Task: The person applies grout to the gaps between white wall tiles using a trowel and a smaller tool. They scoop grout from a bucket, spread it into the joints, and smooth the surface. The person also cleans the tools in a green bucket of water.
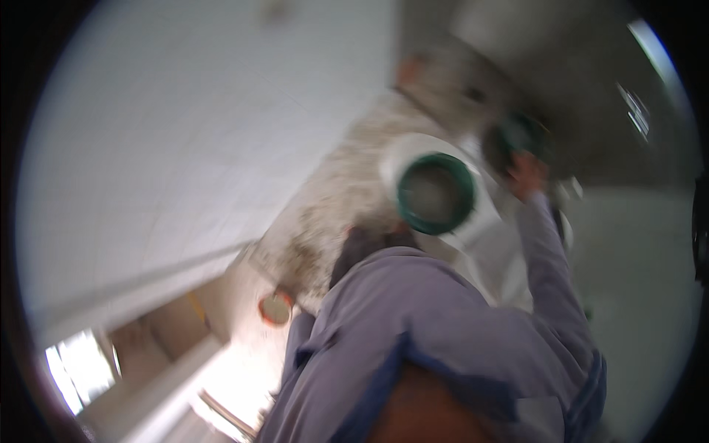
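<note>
The picture is heavily blurred and tilted. My right arm in a lilac sleeve [550,266] reaches up and to the right. My right hand [526,176] grips the lower rim of a dark green bowl [513,136]. To its left, a second green-rimmed round bowl [436,193] with a pale inside sits on a white basin [402,151]. My lilac shirt [413,310] fills the lower middle. My left hand does not show; a dark shape [354,251] above the shirt is too blurred to identify.
A speckled stone counter [332,207] runs from the middle toward the upper right. White tiles [185,133] cover the left. A small orange-rimmed round thing [275,308] lies lower left of the counter. Bright light comes in at the lower left [81,369].
</note>
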The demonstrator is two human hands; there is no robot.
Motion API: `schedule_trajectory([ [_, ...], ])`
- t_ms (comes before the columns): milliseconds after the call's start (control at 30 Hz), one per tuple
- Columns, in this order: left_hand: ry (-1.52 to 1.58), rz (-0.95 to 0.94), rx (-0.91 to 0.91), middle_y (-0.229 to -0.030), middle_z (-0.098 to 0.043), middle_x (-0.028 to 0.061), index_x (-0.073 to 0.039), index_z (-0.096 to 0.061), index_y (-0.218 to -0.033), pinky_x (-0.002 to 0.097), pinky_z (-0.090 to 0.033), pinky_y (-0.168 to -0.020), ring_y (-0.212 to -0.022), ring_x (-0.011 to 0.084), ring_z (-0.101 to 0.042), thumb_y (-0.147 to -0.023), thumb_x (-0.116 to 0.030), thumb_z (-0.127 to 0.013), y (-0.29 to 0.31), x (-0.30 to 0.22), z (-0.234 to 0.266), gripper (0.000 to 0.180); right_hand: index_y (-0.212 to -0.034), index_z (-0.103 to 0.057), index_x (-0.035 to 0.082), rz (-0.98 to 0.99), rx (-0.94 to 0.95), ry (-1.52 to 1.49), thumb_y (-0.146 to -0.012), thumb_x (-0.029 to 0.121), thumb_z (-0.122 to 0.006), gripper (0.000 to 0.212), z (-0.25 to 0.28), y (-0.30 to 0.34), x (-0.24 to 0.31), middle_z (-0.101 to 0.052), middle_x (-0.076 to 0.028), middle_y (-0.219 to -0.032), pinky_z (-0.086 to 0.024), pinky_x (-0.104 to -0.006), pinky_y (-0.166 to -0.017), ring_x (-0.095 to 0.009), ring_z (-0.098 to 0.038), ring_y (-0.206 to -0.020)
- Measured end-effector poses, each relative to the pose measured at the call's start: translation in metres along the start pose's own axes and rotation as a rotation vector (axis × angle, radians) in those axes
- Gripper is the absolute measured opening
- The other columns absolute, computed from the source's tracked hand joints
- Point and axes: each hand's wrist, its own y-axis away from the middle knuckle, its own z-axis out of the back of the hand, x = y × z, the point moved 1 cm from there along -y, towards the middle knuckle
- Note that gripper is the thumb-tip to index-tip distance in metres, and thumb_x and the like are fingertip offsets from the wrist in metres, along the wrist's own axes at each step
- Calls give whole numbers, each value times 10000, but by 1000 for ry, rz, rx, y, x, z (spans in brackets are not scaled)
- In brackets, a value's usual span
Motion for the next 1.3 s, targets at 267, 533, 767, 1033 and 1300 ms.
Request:
schedule_trajectory([
  [267,84,75,-77,-1244,-558,-3,-227,-522,-1283,453,-483,-845,-1122,209,-540,-951,-413,-492,23,127,47,382,-1371,-459,274,-239,250,93,-903,529,-455,532,85,38,23,-344,-33,-1491,-136,-654,-1083,-259,-250,-1403],
  [533,112,-203,-249,-1197,-581,-10,-261,-541,-1259,434,-514,-772,-1060,196,-576,-938,-392,-562,43,39,99,348,-1089,-655,105,-177,-77,-331,-916,349,-451,362,-49,56,-42,-651,-152,-1057,-438,-407,-944,-334,-570,-1087],
  [767,-95,-5,-239,-1217,-571,-1,-250,-529,-1277,428,-509,-771,-1048,193,-581,-938,-405,-555,39,54,134,374,-883,-661,43,-546,162,-1670,-910,291,-532,281,-114,125,110,-653,-108,-775,-512,-362,-568,-219,-638,-644],
  [1033,-340,1,-25,-1172,-598,-9,-210,-543,-1274,372,-484,-777,-1022,158,-586,-920,-385,-593,-8,-21,44,398,-1052,-591,75,-1172,335,-1694,-939,274,-494,249,-157,179,167,-603,-43,-834,-508,-343,-500,-169,-598,-632],
  [1300,-425,-511,-61,-1236,-574,3,-182,-498,-1330,371,-482,-826,-1056,168,-579,-929,-359,-587,22,-288,-39,447,-990,-608,82,-1130,-8,-1801,-903,261,-530,214,-131,105,107,-611,-22,-844,-505,-315,-572,-152,-601,-691],
])
